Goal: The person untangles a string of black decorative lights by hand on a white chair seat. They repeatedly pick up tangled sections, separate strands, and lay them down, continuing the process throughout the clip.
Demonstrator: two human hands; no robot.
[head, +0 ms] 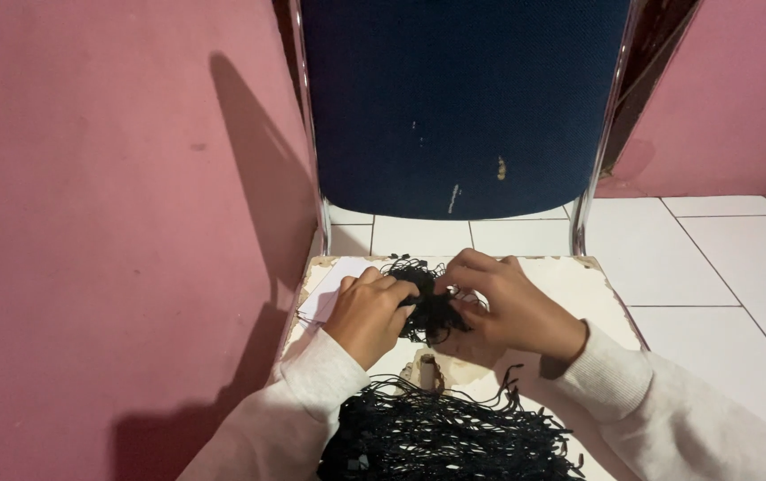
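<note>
Hands at work on a small tangle of black cords, held between them just above a worn, pale board that serves as the bench. The left hand closes over the left side of the tangle, fingers curled in and knuckles up. The right hand pinches the right side, its fingertips bent into the strands. Both sleeves are pale and long.

The tangle looks light, soft and limp. It should sag wherever it is unsupported, and loose loops are likely to snag on fingers or on each other. A pinch on a single strand near a knot probably gives more control than a grasp on the whole clump, which would only compress it.

Below the hands, nearer the wearer, lies a larger heap of black cords, cut off by the lower edge of the frame. A small brownish object stands between heap and hands; its kind cannot be made out. A white sheet shows left of the left hand. Beyond the hands rises a dark blue chair back with metal uprights, pink walls to either side and white floor tiles to the right.

Hidden: the palms, the strand ends inside the tangle, and whether tangle and heap are joined.
</note>
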